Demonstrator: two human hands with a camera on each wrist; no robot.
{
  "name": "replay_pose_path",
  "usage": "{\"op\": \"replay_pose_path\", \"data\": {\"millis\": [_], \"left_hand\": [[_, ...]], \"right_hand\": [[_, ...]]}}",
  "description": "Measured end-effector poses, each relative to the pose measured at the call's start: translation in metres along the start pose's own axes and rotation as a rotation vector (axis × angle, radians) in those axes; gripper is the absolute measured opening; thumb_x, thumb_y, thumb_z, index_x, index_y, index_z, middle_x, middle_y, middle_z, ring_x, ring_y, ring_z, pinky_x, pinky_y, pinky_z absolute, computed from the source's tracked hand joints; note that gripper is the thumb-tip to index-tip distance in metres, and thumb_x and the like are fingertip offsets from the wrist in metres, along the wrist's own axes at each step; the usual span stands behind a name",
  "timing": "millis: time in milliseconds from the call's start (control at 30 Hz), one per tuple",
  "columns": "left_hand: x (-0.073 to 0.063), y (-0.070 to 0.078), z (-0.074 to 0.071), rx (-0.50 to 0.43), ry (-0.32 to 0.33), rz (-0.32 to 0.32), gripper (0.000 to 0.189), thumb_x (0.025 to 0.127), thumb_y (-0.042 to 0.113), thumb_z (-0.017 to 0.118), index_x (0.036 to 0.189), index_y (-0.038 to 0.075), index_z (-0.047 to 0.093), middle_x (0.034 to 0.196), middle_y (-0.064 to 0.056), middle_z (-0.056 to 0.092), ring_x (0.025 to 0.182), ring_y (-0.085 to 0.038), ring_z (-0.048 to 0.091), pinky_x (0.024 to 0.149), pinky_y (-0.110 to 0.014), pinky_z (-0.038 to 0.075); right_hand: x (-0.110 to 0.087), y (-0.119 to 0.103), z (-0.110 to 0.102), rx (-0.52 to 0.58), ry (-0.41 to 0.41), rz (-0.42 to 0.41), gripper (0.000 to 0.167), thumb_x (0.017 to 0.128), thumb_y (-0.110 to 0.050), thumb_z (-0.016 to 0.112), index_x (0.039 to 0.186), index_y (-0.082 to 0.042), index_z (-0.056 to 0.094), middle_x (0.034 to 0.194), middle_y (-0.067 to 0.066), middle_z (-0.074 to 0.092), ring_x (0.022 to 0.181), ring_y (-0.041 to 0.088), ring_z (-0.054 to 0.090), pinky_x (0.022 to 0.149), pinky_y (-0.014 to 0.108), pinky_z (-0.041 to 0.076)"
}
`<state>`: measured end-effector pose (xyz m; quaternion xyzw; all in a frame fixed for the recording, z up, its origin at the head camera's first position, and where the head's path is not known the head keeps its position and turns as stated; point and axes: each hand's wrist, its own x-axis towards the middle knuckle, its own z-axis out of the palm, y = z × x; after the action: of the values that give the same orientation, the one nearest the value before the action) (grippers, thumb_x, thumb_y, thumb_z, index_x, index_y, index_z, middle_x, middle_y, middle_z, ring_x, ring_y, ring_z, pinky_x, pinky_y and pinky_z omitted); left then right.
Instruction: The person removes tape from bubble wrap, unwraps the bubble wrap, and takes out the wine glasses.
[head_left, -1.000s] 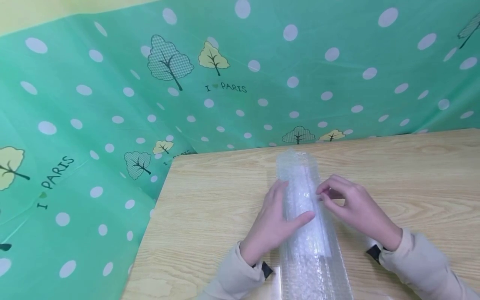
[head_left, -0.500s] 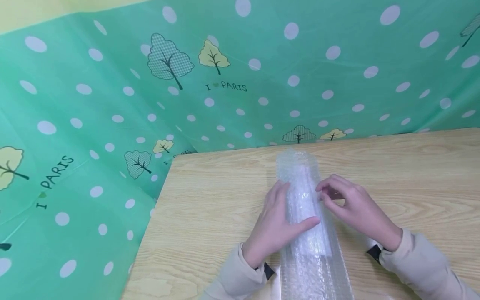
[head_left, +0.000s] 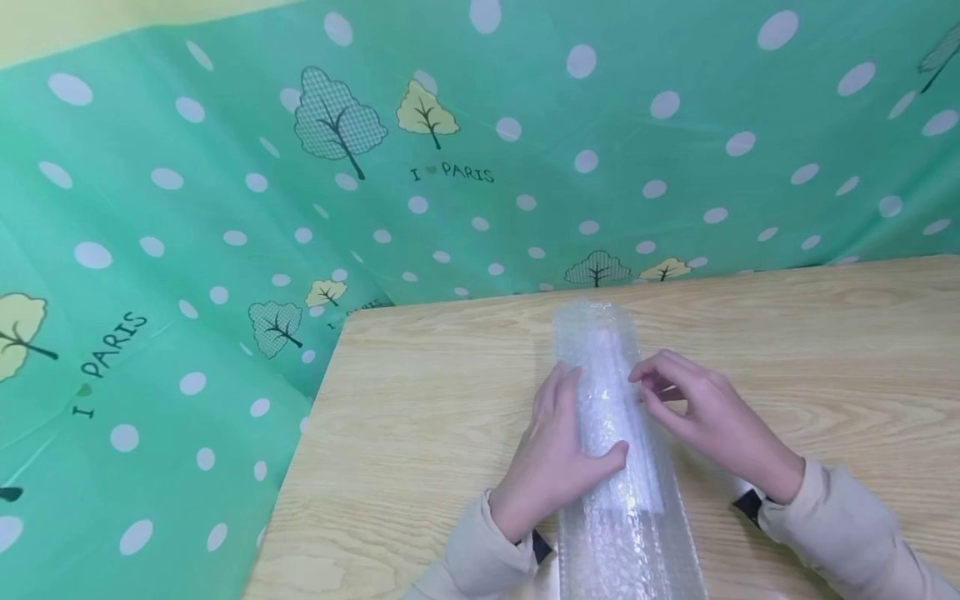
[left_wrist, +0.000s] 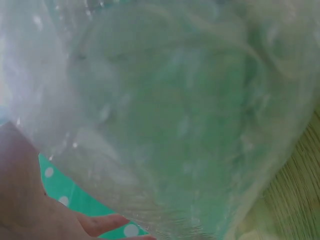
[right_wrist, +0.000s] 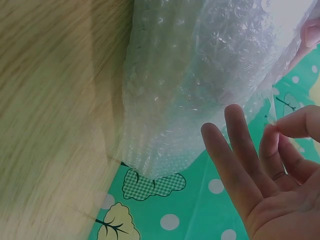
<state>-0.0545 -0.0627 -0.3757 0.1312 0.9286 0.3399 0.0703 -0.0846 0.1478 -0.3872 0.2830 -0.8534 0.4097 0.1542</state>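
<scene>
a long bundle of bubble wrap [head_left: 618,554] lies on the desk [head_left: 420,400], its far end near the desk's back edge. the left hand [head_left: 547,458] rests against its left side, thumb spread wide from the fingers. at its right side the right hand [head_left: 697,404] pinches a thin clear strip [right_wrist: 272,111] between thumb and fingertip.
</scene>
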Motion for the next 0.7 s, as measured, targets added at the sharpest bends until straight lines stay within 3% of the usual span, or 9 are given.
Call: {"op": "replay_pose_path", "data": {"millis": [367,700], "left_hand": [[-0.0017,-0.0003,-0.0026,-0.001,-0.019,-0.005,0.094,0.083,0.050,0.070,0.157,0.018,0.022,0.167,-0.004,0.010,0.152,-0.023,0.016,0.111,-0.054,0.041],[-0.0027,-0.0017,-0.0073,-0.015,-0.020,-0.013,0.094,0.084,0.049,0.071,0.158,0.018,0.021,0.167,-0.003,0.011,0.151,-0.023,0.018,0.113,-0.053,0.038]], "right_hand": [[-0.0030,-0.0002,0.0004,-0.029,-0.030,0.053,0.032,0.083,0.007,0.072,0.111,-0.003,0.061,0.101,0.000,0.063,0.083,0.015,0.071,0.073,0.026,0.062],[-0.0045,0.0007,0.0015,-0.037,-0.083,0.029,0.037,0.084,-0.002,0.074,0.118,-0.005,0.060,0.112,0.001,0.061,0.089,0.012,0.066,0.079,0.029,0.061]]}}
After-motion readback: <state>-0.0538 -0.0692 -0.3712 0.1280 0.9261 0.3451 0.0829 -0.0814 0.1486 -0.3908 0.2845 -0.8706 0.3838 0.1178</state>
